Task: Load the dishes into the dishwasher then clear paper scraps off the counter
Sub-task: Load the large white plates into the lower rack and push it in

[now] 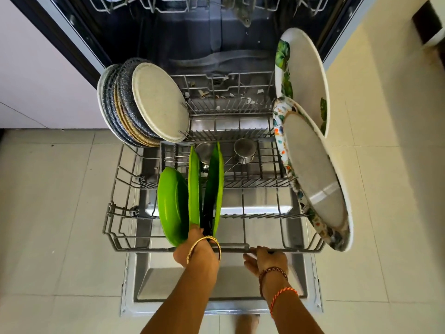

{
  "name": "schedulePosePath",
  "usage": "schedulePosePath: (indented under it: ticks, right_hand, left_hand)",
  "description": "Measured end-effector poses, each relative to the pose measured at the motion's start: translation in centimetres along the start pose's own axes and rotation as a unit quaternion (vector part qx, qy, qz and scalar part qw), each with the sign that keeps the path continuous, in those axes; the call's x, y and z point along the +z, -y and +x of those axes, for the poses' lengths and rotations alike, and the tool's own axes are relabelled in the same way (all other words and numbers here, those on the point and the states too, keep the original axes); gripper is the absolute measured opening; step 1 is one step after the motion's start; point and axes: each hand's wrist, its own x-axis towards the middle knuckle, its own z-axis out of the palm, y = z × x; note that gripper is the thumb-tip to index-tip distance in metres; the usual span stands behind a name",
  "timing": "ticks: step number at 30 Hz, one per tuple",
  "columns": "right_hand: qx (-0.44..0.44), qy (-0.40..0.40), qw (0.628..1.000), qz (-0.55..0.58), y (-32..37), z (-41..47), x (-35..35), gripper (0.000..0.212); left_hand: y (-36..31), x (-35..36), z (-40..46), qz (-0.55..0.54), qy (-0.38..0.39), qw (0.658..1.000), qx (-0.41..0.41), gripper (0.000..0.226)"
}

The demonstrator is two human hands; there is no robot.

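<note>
Left hand [192,247] grip on green plate [194,189] | right hand [266,260] on rack rim [301,249]

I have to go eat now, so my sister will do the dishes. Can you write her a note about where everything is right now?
Left hand: holding the green plates at their near edge, standing them in the rack.
Right hand: gripping the rack's front rail.
Already loaded: plate stack at back left, two big floral plates along the right side, steel cups in the middle.
Left to do: let go of the green plates, push the rack in, shut the dishwasher, then clear the paper scraps. The counter is out of view.
</note>
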Motion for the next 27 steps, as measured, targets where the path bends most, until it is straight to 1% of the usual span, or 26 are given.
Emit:
schedulePosePath:
  ticks: [3, 5, 6, 8, 10, 11, 13, 14, 16, 18, 19, 20, 22, 25, 27]
  right_hand:
    - [0.041, 0.014, 0.998, 0.052, -2.2, -0.9, 0.6, 0.015]
    - [0.054, 0.023, 0.994, 0.091, -3.5, -1.6, 1.2, 0.013]
    - [0.049, 0.018, 0.994, 0.095, -4.0, -1.7, 1.2, 0.009]
    - [0.031, 0.013, 0.995, 0.097, -4.2, -1.5, 1.1, 0.007]
    - [0.018, 0.015, 0.994, 0.106, -4.3, -1.5, 1.0, 0.012]
    - [0.013, 0.017, 0.994, 0.112, -4.3, -1.4, 0.9, 0.016]
    - [0.010, 0.015, 0.992, 0.124, -4.3, -1.8, 1.0, 0.017]
    - [0.009, 0.010, 0.991, 0.134, -4.4, -1.8, 1.1, 0.012]
    - [0.010, -0.002, 0.988, 0.155, -4.5, -1.8, 1.4, 0.003]
    - [0.005, -0.008, 0.985, 0.173, -4.6, -1.9, 1.5, 0.007]
    - [0.004, -0.011, 0.983, 0.184, -4.6, -1.9, 1.6, 0.012]
    - [0.002, -0.014, 0.981, 0.196, -4.4, -1.9, 1.6, 0.018]
    - [-0.011, -0.026, 0.979, 0.203, -4.2, -1.6, 1.4, 0.021]
    - [-0.026, -0.028, 0.977, 0.210, -4.1, -1.0, 1.1, 0.017]
    - [-0.029, -0.038, 0.978, 0.205, -4.3, -0.8, 1.4, 0.008]
  left_hand:
    - [-0.1, -1.5, 1.5, 0.017, -0.004, 1.000, 0.005, 0.027]
    - [0.1, -2.4, 2.8, 0.038, -0.005, 0.999, 0.013, 0.035]
    - [0.2, -2.9, 3.2, 0.053, 0.001, 0.999, 0.010, 0.037]
    - [0.2, -3.1, 3.5, 0.054, 0.024, 0.998, -0.001, 0.031]
    - [0.1, -3.2, 3.3, 0.042, 0.035, 0.998, -0.006, 0.024]
    - [0.2, -3.2, 3.5, 0.045, 0.044, 0.998, -0.010, 0.026]
    - [-0.2, -3.8, 3.7, 0.059, 0.080, 0.995, -0.021, 0.027]
    - [-0.3, -4.3, 3.6, 0.062, 0.101, 0.993, -0.029, 0.022]
    - [-0.4, -5.4, 4.2, 0.093, 0.099, 0.990, -0.025, 0.027]
    - [-0.8, -6.9, 5.3, 0.147, 0.067, 0.987, -0.012, 0.036]
    - [-1.1, -7.7, 6.0, 0.161, 0.066, 0.985, -0.016, 0.042]
    - [-1.6, -8.4, 6.5, 0.159, 0.079, 0.984, -0.023, 0.049]
    - [-2.6, -9.0, 8.0, 0.103, 0.119, 0.987, -0.043, 0.062]
    - [-4.6, -8.5, 10.1, 0.041, 0.126, 0.989, -0.060, 0.063]
    - [-5.3, -8.2, 11.3, 0.021, 0.129, 0.988, -0.087, 0.059]
